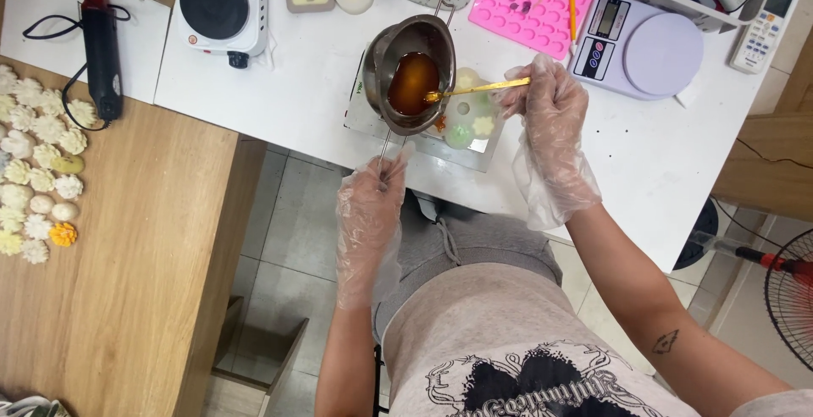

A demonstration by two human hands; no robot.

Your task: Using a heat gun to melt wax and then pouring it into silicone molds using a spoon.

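Both hands wear loose clear plastic gloves. My left hand (370, 205) grips the wire handle of a small steel melting pot (383, 63), tilted over a clear tray (423, 144) on the white table. Amber liquid (412, 82) fills the pot. A gold spoon (474, 89) is pinched in my right hand (546, 99), its bowl dipping at the pot's lip. Under the spoon, pale flower-shaped and round pieces (468, 116) lie on the tray.
A white hotplate (218, 2), a pink silicone mould (523, 2), a digital scale (639, 44) and a remote (764, 19) stand on the white table (660, 163). A black heat gun (102, 49) lies at left. Several flower shapes (38, 163) cover the wooden table. A fan (792, 294) stands at right.
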